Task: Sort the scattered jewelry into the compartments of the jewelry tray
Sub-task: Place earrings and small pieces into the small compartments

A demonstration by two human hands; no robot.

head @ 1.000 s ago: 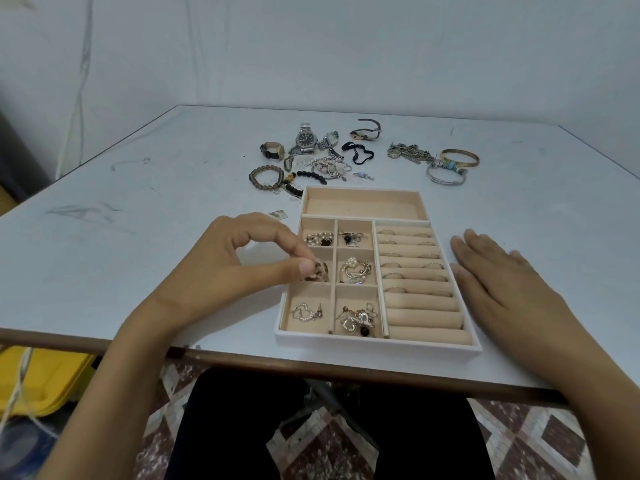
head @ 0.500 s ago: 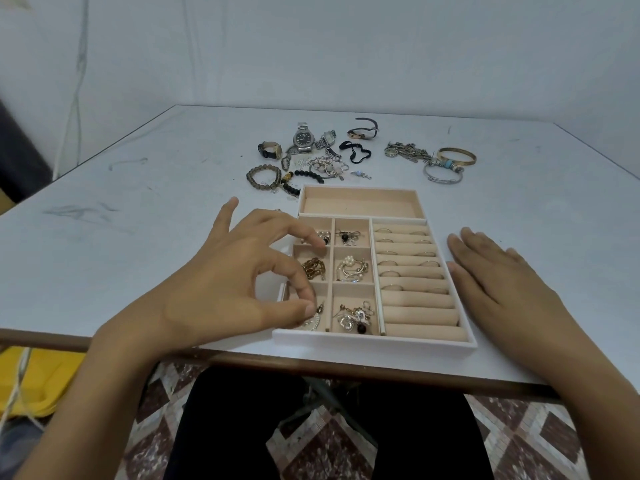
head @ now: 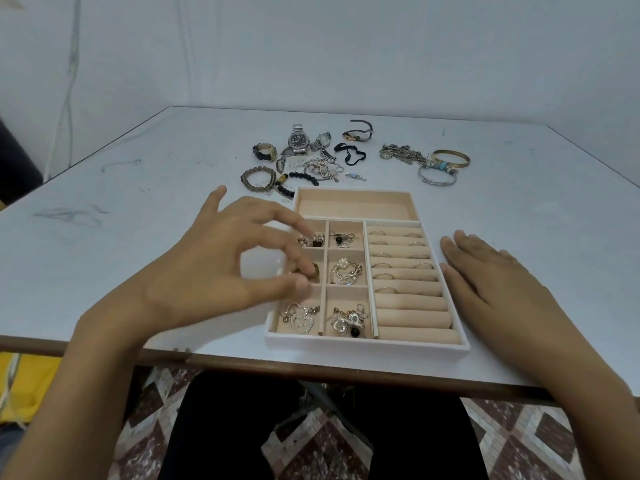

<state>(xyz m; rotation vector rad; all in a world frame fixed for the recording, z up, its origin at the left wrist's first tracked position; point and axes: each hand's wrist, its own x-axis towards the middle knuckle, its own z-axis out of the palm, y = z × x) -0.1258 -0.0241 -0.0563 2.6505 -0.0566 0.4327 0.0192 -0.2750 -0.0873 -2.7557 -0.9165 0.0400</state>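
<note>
Your left hand (head: 221,268) curled over the gold piece (head: 314,271) in the jewelry tray (head: 363,342) at lower centre (pinched or not, I couldn't tell); your right hand (head: 495,289) lay flat beside it. A snagged lift could have dragged neighbours out. Scattered jewelry (head: 322,164) lay above on the scuffed white desk (head: 138,202), before a pale wall (head: 346,46).

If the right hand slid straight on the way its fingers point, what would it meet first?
Probably the right wall of the jewelry tray: the right hand lies flat beside it, fingers angled toward it, though one view leaves that uncertain.
</note>
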